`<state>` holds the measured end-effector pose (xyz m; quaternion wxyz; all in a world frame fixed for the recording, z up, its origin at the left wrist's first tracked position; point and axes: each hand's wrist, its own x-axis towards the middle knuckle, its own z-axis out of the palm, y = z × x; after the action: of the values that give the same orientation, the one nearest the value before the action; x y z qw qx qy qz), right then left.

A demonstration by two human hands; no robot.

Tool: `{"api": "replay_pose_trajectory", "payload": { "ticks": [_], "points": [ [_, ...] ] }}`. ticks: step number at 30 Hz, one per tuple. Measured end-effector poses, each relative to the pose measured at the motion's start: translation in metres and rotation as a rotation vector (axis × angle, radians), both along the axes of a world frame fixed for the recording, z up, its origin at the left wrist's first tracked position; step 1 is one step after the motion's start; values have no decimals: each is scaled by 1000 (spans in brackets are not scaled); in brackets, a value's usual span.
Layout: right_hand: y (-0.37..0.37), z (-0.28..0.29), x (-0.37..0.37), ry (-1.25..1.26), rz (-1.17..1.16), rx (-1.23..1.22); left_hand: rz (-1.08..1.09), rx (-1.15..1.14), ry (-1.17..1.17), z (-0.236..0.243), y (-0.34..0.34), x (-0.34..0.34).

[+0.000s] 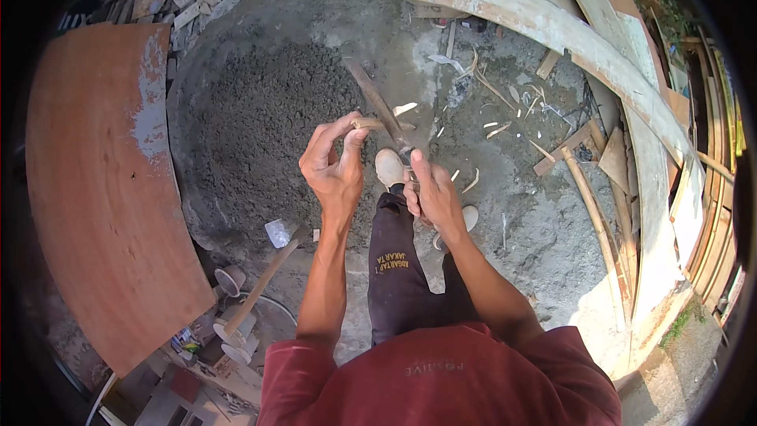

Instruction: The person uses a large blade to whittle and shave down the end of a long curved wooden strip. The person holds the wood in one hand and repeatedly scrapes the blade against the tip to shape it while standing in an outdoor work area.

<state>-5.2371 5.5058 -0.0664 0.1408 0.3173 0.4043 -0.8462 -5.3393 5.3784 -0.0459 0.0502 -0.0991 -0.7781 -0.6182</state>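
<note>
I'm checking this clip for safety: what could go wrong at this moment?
1. The right hand holds a long blade close to the left hand, which pinches a thin wood strip; a slip might cut the fingers.
2. The blade works right above the raised foot, so a stroke that runs through might hit it.
3. Wood shavings litter the ground around the feet; they may be slippery.

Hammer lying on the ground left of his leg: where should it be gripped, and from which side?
Probably the bare wooden handle, near its lower end. The hammer lies aslant, metal head up by the sand pile, handle running down-left toward the cups. Come from above with the left hand, which is nearer.
</note>
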Motion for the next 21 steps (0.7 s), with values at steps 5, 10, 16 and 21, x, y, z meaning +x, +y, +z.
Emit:
{"api": "replay_pose_trajectory", "payload": {
  "ticks": [5, 10, 16, 21],
  "points": [
    [8, 36, 7, 470, -183, 566, 92, -93, 114, -5, 0, 6],
    [-2, -46, 22, 337, 128, 922, 97, -177, 188, -5, 12, 25],
    [13, -14, 26, -29, 65, -54, 106, -194, 278, -8, 16, 30],
    [22, 38, 22, 651, -207, 526, 114, -208, 385, -11, 18, 31]
  ]
}}
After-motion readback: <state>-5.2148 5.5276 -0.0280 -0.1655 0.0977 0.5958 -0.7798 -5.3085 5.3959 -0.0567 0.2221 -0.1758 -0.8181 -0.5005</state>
